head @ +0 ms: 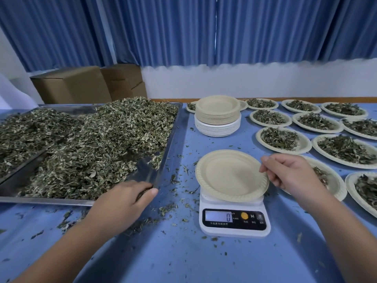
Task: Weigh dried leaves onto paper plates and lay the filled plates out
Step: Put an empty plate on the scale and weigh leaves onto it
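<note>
An empty beige paper plate (228,174) lies on a small white digital scale (234,222) whose display reads 0. My right hand (291,172) pinches the plate's right rim between thumb and fingers. A big steel tray (172,137) heaped with dried leaves (102,144) takes up the left of the table. At the tray's near right corner my left hand (126,199) is curled round a small clump of those leaves. Several filled plates (283,139) lie in rows on the right.
A stack of unused paper plates (217,112) stands behind the scale. Loose leaf bits litter the blue tablecloth (183,252). A second tray of leaves (22,137) overlaps the first at far left. Cardboard boxes (71,84) sit behind, under blue curtains.
</note>
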`<action>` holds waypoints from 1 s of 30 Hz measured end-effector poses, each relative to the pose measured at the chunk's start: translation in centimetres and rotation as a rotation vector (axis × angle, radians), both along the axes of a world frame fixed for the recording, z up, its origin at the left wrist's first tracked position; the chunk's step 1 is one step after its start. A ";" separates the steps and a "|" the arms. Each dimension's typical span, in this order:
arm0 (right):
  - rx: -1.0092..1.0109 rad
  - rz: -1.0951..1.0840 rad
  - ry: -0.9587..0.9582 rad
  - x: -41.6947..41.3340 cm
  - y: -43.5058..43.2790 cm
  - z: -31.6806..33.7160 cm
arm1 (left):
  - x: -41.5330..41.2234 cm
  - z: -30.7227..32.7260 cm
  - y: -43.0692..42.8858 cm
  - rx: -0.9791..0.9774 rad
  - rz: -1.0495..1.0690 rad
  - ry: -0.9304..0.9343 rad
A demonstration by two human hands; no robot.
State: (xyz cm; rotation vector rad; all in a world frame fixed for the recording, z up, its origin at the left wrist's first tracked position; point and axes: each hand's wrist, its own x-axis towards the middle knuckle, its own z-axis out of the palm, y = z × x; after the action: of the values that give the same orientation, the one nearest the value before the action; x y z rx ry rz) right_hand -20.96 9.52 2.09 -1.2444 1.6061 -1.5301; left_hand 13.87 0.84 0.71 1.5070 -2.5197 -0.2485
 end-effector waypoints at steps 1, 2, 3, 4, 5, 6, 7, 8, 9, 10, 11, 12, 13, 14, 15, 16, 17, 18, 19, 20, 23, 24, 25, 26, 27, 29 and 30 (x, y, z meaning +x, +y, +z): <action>-0.001 -0.002 0.006 0.0 0.0 0.0 | 0.1 0.0 -0.1 0.011 0.003 0.013; -0.004 -0.005 0.008 -0.1 0.0 0.0 | 0.2 0.1 -0.3 0.027 0.002 0.022; -0.008 -0.009 0.009 -0.1 -0.1 -0.1 | 0.2 0.1 -0.5 0.045 -0.003 0.025; -0.013 -0.012 0.012 -0.1 -0.1 -0.1 | 0.2 0.3 -0.7 0.062 -0.011 0.023; -0.019 -0.015 0.016 -0.1 -0.1 -0.1 | 0.3 0.4 -0.8 0.076 -0.018 0.020; -0.023 -0.016 0.021 -0.1 0.0 -0.2 | 0.3 0.6 -0.9 0.084 -0.018 0.018; -0.025 -0.018 0.026 -0.1 0.0 -0.2 | 0.3 0.7 -0.9 0.085 -0.014 0.014; -0.027 -0.018 0.029 -0.2 -0.1 -0.2 | 0.3 0.9 -0.8 0.080 -0.007 0.005; -0.026 -0.018 0.032 -0.2 -0.1 -0.3 | 0.3 1.0 -0.8 0.075 -0.002 -0.008; -0.024 -0.017 0.034 -0.2 -0.1 -0.3 | 0.2 1.1 -0.8 0.077 0.003 -0.014; -0.023 -0.016 0.035 -0.2 -0.1 -0.3 | 0.1 1.1 -0.8 0.087 0.007 -0.005; -0.023 -0.015 0.035 -0.3 -0.1 -0.4 | 0.0 1.1 -0.9 0.103 0.011 0.019; -0.024 -0.014 0.037 -0.3 -0.1 -0.4 | -0.1 1.0 -1.1 0.118 0.014 0.053; -0.024 -0.014 0.039 -0.3 -0.1 -0.4 | 0.0 0.9 -1.3 0.134 0.018 0.091; -0.023 -0.014 0.040 -0.3 -0.1 -0.3 | 0.0 0.9 -1.5 0.149 0.021 0.127; -0.022 -0.014 0.038 -0.3 -0.1 -0.3 | 0.1 0.8 -1.7 0.160 0.026 0.157; -0.022 -0.015 0.034 -0.4 -0.1 -0.3 | 0.1 0.7 -1.9 0.165 0.035 0.178; -0.021 -0.016 0.033 -0.4 -0.1 -0.4 | 0.1 0.7 -2.1 0.165 0.045 0.192; -0.020 -0.019 0.035 -0.4 -0.1 -0.4 | 0.1 0.6 -2.3 0.163 0.054 0.203; -0.019 -0.021 0.039 -0.5 -0.1 -0.4 | 0.1 0.6 -2.6 0.164 0.062 0.215; -0.018 -0.028 0.041 -0.6 -0.2 -0.5 | 0.0 0.9 -3.1 0.165 0.082 0.240; -0.017 -0.030 0.037 -0.6 -0.2 -0.5 | 0.0 1.1 -3.3 0.161 0.092 0.247; -0.016 -0.032 0.035 -0.7 -0.2 -0.5 | 0.0 1.4 -3.5 0.156 0.103 0.255; -0.015 -0.033 0.035 -0.7 -0.3 -0.5 | -0.1 1.8 -3.7 0.147 0.115 0.265; -0.015 -0.034 0.035 -0.7 -0.3 -0.6 | -0.2 2.2 -3.9 0.134 0.121 0.278; -0.018 -0.035 0.034 -0.8 -0.3 -0.7 | -0.5 3.3 -4.2 0.108 0.119 0.317; -0.019 -0.036 0.035 -0.9 -0.4 -0.7 | -0.8 3.9 -4.2 0.094 0.117 0.342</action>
State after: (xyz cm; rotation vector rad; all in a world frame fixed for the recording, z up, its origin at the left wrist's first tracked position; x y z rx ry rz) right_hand -21.85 9.16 1.34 -1.2659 1.6480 -1.5573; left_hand 13.05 -3.31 4.60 1.4914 -2.1728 -0.5612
